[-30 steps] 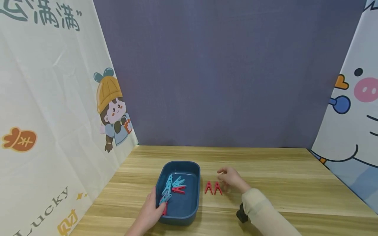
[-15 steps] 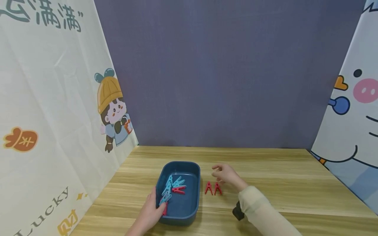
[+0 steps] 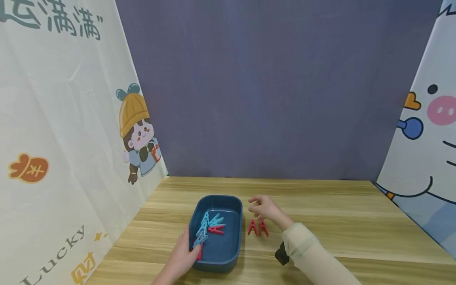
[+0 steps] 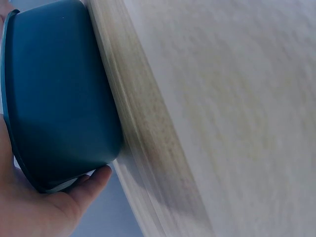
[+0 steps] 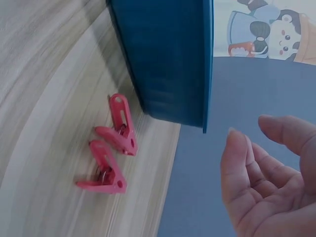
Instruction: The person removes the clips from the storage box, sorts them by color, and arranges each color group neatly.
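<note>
A dark blue rectangular bin [image 3: 221,253] stands upright on the table. My left hand [image 3: 181,255] grips its left wall, thumb over the rim and fingers along the outside; in the left wrist view the fingers [image 4: 91,190] hug the bin's end. Inside lie several light blue clothespins [image 3: 202,236], together with a red clothespin [image 3: 216,229] and another red one partly hidden by the thumb. My right hand [image 3: 266,208] hovers right of the bin, fingers loosely bent and thumb apart, holding nothing. Just below it, two red clothespins [image 5: 107,173] lie side by side on the table.
The wood-grain table [image 3: 320,221] reaches back to a dark grey-purple cloth backdrop [image 3: 263,91]. Printed cartoon sheets hang at the left [image 3: 71,118] and right sides. A small black object [image 3: 282,254] is at the right wrist.
My right hand has drifted left and slightly away from me, toward the bin's right rim. The left hand, the bin and the clothespins have stayed in place.
</note>
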A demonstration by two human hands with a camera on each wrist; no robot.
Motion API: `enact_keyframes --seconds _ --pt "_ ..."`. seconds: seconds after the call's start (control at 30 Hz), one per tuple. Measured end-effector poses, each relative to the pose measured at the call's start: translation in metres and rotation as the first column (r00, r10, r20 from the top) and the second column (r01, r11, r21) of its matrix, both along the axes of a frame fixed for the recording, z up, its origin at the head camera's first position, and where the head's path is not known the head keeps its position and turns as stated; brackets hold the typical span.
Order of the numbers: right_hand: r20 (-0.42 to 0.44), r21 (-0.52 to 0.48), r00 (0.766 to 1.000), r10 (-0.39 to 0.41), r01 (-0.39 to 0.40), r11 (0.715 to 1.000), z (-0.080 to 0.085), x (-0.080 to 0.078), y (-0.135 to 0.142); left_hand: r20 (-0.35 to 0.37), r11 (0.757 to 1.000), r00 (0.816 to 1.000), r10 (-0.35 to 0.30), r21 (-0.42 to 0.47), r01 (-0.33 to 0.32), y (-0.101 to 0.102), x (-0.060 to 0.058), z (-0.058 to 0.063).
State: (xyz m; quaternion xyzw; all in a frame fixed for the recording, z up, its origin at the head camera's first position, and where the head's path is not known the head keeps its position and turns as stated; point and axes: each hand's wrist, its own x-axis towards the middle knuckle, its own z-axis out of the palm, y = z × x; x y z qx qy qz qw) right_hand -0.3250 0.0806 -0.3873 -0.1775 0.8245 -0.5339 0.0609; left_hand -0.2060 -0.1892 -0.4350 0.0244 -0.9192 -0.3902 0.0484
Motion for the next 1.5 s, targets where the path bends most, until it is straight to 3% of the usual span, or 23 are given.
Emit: enact_keyframes --seconds 0.53,0.87,1.5 --pt "0.006 -0.009 0.999 0.040 -0.040 0.999 0.011 0.011 -0.026 0.008 1.000 1.000 0.010 -0.008 -0.010 0.000 -0.002 -0.002" --pt "0.025 -0.034 0.992 0.121 -0.120 0.992 0.013 0.015 -0.038 0.003 1.000 1.000 0.005 -0.003 -0.005 -0.001 -0.001 -0.002" --pt "0.004 0.001 0.980 0.199 -0.199 0.980 0.010 0.023 -0.059 0.000 1.000 1.000 0.005 -0.004 -0.005 -0.001 0.000 -0.002"
